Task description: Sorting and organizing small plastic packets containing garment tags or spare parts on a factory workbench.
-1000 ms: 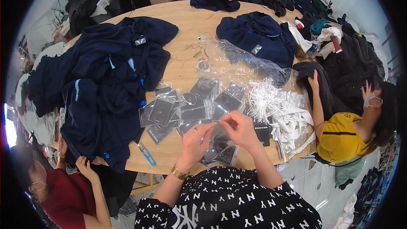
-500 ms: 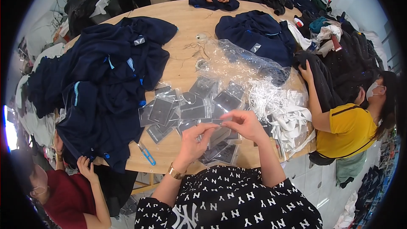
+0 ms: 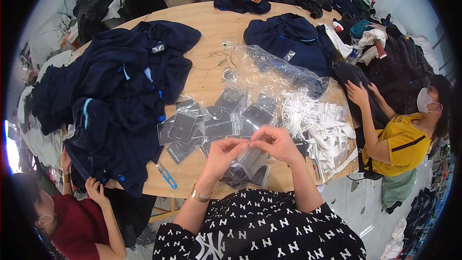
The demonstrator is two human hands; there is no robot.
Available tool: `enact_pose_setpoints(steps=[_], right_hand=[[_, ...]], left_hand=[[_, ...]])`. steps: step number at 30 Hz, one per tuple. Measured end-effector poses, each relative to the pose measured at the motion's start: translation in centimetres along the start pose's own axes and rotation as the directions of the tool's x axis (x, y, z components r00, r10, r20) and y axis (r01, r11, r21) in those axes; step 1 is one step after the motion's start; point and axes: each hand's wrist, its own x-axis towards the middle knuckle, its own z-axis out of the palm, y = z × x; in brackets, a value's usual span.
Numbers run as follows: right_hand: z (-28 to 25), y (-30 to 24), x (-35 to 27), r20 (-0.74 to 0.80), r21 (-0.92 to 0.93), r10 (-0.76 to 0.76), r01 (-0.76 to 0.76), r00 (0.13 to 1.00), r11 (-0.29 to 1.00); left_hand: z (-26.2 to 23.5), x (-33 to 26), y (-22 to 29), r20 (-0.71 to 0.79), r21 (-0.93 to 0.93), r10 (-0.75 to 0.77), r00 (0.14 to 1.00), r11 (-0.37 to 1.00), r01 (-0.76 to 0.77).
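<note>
My left hand (image 3: 222,158) and my right hand (image 3: 277,145) meet fingertip to fingertip above the near part of the table, both closed in a pinch. Below the fingertips hangs a dark hang tag in a clear plastic sleeve (image 3: 251,162), gripped at its upper edge. Whether a thin string is also between the fingers is too small to tell. Under and beyond my hands lies a loose pile of more dark sleeved tags (image 3: 183,127). To the right of my right hand is a tangle of white strings and ribbons (image 3: 308,120) on a clear plastic bag (image 3: 269,72).
Blue-handled thread snips (image 3: 167,176) lie near the table's (image 3: 207,24) front edge. Navy garments (image 3: 120,72) heap up on the left, and another navy garment (image 3: 284,36) lies at the far right. Co-workers sit left, right and across; the right one handles dark cloth (image 3: 353,79).
My hands stay together, with the sleeved tag now hanging lower and more visible beneath the fingers. The co-worker in yellow has leaned back and shifted both hands on the dark cloth.
</note>
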Motion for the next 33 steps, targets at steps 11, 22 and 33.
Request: enact_pose_setpoints(steps=[11, 22, 33], right_hand=[[-0.2, 0.1, 0.2, 0.020, 0.081, -0.002, 0.000, 1.000, 0.997], [0.3, 0.1, 0.7, -0.058, 0.102, -0.037, 0.043, 0.998, 0.994], [-0.9, 4.0, 1.1, 0.032, 0.736, 0.071, -0.072, 0.997, 0.673]], left_hand=[[0.4, 0.2, 0.1, -0.020, 0.076, 0.124, 0.992, 0.990, -0.122], [0.0, 0.3, 0.2, -0.168, 0.255, 0.286, 0.944, 0.937, -0.238], [-0.5, 0.9, 1.4, -0.108, -0.149, 0.330, 0.938, 0.927, -0.344]])
